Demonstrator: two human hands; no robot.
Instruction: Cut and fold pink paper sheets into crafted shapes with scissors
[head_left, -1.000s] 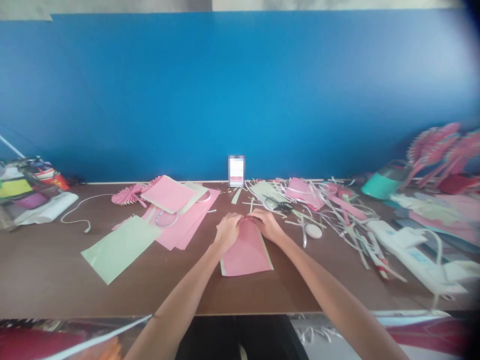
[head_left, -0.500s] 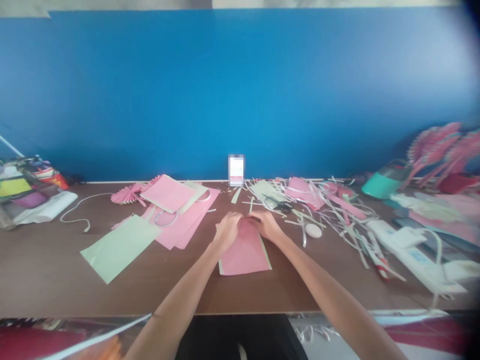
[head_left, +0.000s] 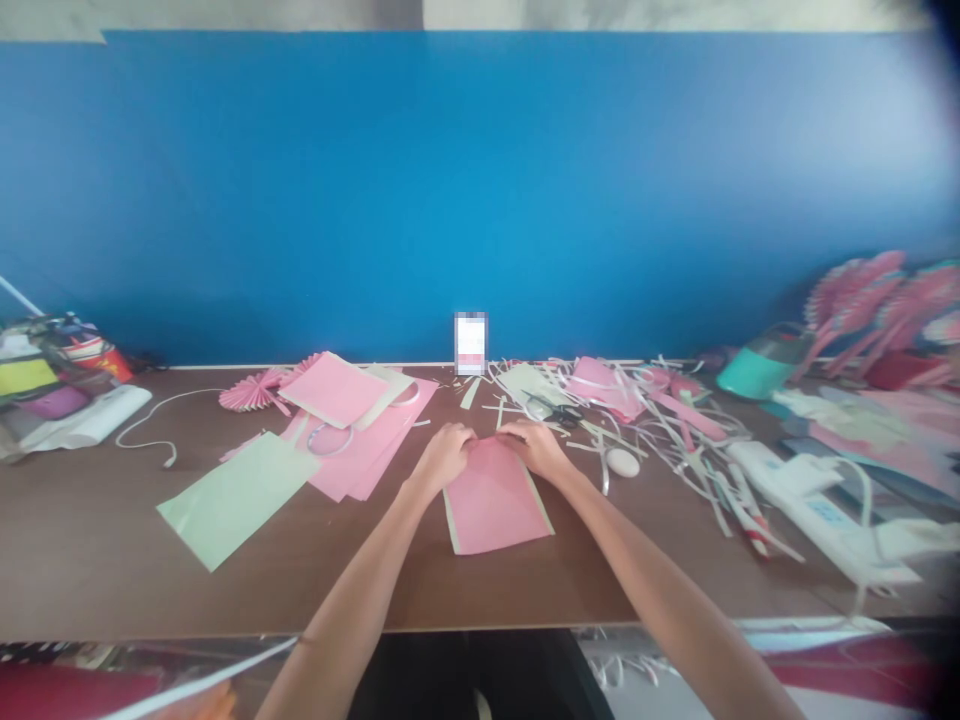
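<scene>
A pink sheet of paper (head_left: pixel 498 505) with pale green side edges lies on the brown table in front of me. My left hand (head_left: pixel 448 455) grips its far left corner, the fingers curled over the edge. At the far right corner, my right hand (head_left: pixel 536 445) pinches the same far edge. Along that edge, between the hands, the paper looks slightly bent or folded; the fingertips partly hide it. Left of my hands is a pile of pink sheets (head_left: pixel 375 455), and nearer lies a pale green sheet (head_left: pixel 238 500).
Paper strips (head_left: pixel 675 440), dark-handled scissors (head_left: pixel 564 412) and a white oval object (head_left: pixel 622 462) lie to the right. Farther right are a white power strip (head_left: pixel 814 510) and a green container (head_left: pixel 754 372). A phone-like screen (head_left: pixel 471 345) stands against the blue wall (head_left: pixel 480 180). Pink paper fans (head_left: pixel 255 390) lie left.
The near end of the pink sheet has swung a little to the right. Both hands still hold its far edge, and the left hand has shifted slightly left.
</scene>
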